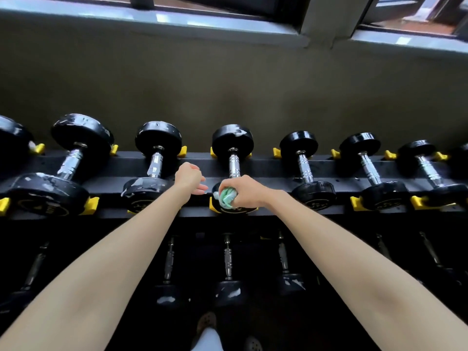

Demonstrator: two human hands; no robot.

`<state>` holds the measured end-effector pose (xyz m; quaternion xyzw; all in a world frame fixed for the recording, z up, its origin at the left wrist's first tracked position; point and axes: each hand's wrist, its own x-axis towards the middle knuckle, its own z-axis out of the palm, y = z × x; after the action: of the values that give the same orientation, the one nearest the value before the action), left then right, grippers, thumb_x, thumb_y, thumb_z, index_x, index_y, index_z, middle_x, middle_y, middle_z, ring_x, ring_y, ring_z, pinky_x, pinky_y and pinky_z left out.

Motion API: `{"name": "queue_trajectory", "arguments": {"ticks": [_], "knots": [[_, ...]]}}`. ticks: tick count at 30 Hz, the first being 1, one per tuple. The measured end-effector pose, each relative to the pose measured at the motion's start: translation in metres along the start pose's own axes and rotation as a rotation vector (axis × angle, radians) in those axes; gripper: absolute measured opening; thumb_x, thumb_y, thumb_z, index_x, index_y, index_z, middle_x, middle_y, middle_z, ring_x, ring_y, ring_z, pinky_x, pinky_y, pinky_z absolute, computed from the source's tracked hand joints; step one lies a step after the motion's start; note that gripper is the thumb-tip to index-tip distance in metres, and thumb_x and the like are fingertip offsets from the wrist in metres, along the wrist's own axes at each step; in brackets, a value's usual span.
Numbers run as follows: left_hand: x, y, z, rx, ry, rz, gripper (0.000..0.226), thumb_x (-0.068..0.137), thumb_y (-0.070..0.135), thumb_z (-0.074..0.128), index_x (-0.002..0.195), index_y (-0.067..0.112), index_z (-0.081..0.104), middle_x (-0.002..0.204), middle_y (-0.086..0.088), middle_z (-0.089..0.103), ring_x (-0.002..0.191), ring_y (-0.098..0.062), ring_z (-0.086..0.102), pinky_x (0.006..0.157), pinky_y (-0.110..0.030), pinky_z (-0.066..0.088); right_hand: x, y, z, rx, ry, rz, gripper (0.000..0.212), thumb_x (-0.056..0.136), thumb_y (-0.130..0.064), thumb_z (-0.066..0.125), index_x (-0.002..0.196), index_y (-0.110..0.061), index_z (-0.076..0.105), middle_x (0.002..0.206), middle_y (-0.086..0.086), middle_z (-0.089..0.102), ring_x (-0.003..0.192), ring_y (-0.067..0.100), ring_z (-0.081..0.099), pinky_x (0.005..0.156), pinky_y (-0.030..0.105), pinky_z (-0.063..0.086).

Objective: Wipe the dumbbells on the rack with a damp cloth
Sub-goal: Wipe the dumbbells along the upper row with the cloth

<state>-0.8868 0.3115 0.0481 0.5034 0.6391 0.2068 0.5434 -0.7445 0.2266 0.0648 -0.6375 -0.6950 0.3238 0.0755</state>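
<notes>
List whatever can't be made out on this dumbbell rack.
All head view:
Near head of the middle dumbbell: mostly covered by the right hand and cloth.
Weight markings on near heads: too dark and blurred to read.
Lower-tier dumbbells: in shadow, partly behind the forearms.
Leftmost dumbbell: cut by the left edge.

Gym, free-weights area: black two-tier rack (268, 169) runs 9 to 3 o'clock, chrome-handled dumbbells (305, 167) in yellow cradles (355, 202); window sill (202, 24) at 12 o'clock.
</notes>
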Motion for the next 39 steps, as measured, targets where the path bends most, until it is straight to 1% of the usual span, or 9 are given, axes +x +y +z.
{"name": "queue_trajectory", "arguments": {"ticks": [4,7,9,12,16,19,25,31,39], "knots": [[0.007,0.026,0.016,0.047,-0.088,0.054,0.032,0.097,0.003,0.03,0.126,0.004,0.044,0.107,-0.017,0.059,0.064,-0.022,0.06,0.062,-0.033,0.055,-0.016,0.029,-0.019,0.108,0.041,0.206,0.022,0.069,-0.003,0.053,0.077,-0.021,0.064,0.09,0.01,0.066,0.079,0.021,0.057,0.067,0.029,0.049],[0.015,0.039,0.025,0.12,-0.129,0.067,0.034,0.097,0.005,0.03,0.128,0.002,0.044,0.099,-0.015,0.059,0.06,-0.021,0.059,0.048,-0.029,0.054,-0.032,0.055,-0.035,0.332,0.23,0.415,0.021,0.066,-0.002,0.055,0.085,0.001,0.063,0.076,0.008,0.057,0.065,0.016,0.046,0.055,0.025,0.035],[0.021,0.042,0.032,0.19,-0.186,0.048,0.025,0.097,0.006,0.034,0.115,0.003,0.051,0.093,-0.014,0.059,0.057,-0.019,0.055,0.046,-0.025,0.047,-0.036,0.067,-0.04,0.475,0.396,0.509,0.017,0.059,-0.005,0.057,0.075,-0.001,0.054,0.075,0.005,0.051,0.067,0.016,0.044,0.056,0.026,0.033],[0.024,0.039,0.042,0.333,-0.324,0.045,0.019,0.096,0.004,0.04,0.101,0.002,0.058,0.09,-0.012,0.063,0.062,-0.016,0.054,0.057,-0.022,0.046,-0.031,0.078,-0.039,0.62,0.521,0.594,0.023,0.054,-0.01,0.057,0.066,-0.017,0.039,0.071,0.0,0.042,0.063,0.014,0.041,0.053,0.026,0.03],[0.038,0.032,0.043,0.429,-0.272,0.088,0.021,0.088,0.013,0.052,0.094,0.002,0.07,0.081,-0.005,0.073,0.078,-0.022,0.07,0.087,-0.035,0.055,-0.008,0.089,-0.034,0.695,0.559,0.612,0.026,0.067,-0.004,0.064,0.074,-0.021,0.046,0.085,0.0,0.052,0.078,0.017,0.051,0.067,0.031,0.043],[0.049,0.034,0.042,0.372,-0.333,0.022,0.017,0.088,0.01,0.052,0.091,0.004,0.068,0.072,-0.004,0.071,0.069,-0.019,0.067,0.081,-0.032,0.057,0.024,0.093,-0.036,0.743,0.576,0.56,0.025,0.073,-0.001,0.063,0.085,-0.021,0.054,0.094,0.002,0.058,0.09,0.02,0.056,0.082,0.035,0.049],[0.065,0.028,0.04,0.196,-0.376,-0.153,0.015,0.09,0.004,0.048,0.082,0.003,0.06,0.047,-0.002,0.064,0.038,-0.006,0.056,0.05,-0.018,0.054,0.094,0.092,-0.038,0.683,0.625,0.454,0.037,0.078,0.001,0.05,0.105,-0.02,0.063,0.09,0.001,0.06,0.084,0.016,0.055,0.074,0.028,0.047],[0.086,0.02,0.056,0.241,-0.358,-0.275,0.016,0.091,0.007,0.045,0.08,0.006,0.057,0.055,-0.006,0.054,0.038,-0.009,0.046,0.036,-0.014,0.038,0.131,0.109,-0.031,0.415,0.461,0.328,0.042,0.083,-0.006,0.054,0.122,-0.02,0.062,0.109,0.009,0.06,0.104,0.022,0.054,0.083,0.023,0.036],[0.1,0.011,0.067,0.08,-0.176,-0.52,0.03,0.094,0.005,0.033,0.065,0.006,0.044,0.058,-0.002,0.03,0.05,-0.011,0.03,0.027,-0.01,0.033,0.108,0.105,-0.029,0.188,0.112,0.101,0.027,0.086,-0.019,0.06,0.11,-0.026,0.068,0.107,0.002,0.045,0.1,0.018,0.05,0.083,0.024,0.035]]}}
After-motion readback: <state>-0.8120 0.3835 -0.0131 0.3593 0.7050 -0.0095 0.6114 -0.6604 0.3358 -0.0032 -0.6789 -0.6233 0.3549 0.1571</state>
